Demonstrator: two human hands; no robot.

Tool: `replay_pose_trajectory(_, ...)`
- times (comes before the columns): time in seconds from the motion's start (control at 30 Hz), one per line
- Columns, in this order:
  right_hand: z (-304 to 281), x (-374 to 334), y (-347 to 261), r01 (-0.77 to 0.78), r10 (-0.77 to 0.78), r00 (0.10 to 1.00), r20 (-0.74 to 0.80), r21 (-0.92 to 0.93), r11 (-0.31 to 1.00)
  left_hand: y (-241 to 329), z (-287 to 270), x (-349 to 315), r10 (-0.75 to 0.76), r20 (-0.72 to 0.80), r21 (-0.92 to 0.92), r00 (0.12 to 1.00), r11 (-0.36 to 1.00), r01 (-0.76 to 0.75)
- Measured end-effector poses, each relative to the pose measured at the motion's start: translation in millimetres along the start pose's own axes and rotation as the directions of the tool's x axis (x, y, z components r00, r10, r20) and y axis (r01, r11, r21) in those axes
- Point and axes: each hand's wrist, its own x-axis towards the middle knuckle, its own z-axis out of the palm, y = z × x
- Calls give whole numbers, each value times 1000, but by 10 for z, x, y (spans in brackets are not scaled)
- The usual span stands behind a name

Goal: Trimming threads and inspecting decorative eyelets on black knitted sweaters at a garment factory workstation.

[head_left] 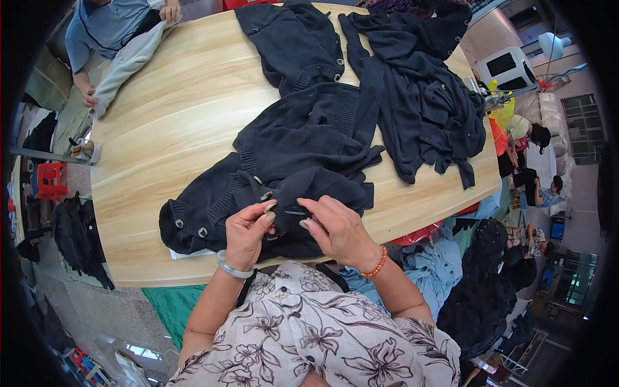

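Note:
A dark navy knit cardigan point(290, 138) with toggle-like buttons lies spread in front of me on the wooden table. My left hand point(248, 229), a pale bangle at its wrist, pinches the cardigan's edge close to a button point(266, 195). Just to the right, my right hand point(338, 232) wears an orange bead bracelet. Its thumb and fingers close on a small, thin dark tool with a shiny edge point(296, 211), too small to name surely. The tool's tip points at the cloth by the left fingertips. Two more buttons point(202, 232) show at the left end.
More dark knit garments point(425, 109) lie at the far side and right of the pale wooden table point(161, 129). Across the far left corner, another person point(109, 32) handles a light grey garment point(135, 68). Blue and black clothes point(432, 267) are heaped below the right edge.

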Motion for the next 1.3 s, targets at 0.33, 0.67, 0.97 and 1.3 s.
replay_pose_trajectory(0.33, 124, 66, -134, 1, 6, 999, 44, -172, 985, 35, -6, -1, -7, 17, 13, 1000, 1000, 7)
replay_pose_trajectory(0.67, 117, 96, -159, 27, -2, 995, 97, -261, 965, 60, -14, 6, -48, 49, 3, 998, 999, 48)
replay_pose_trajectory(0.97, 185, 78, -171, 42, -21, 997, 68, -322, 946, 60, 12, 9, -107, 6, -17, 994, 994, 108)
replay_pose_trajectory(1.3, 190, 41, -117, 45, -42, 999, 18, -267, 963, 34, 14, 14, -144, -2, -46, 990, 989, 144)
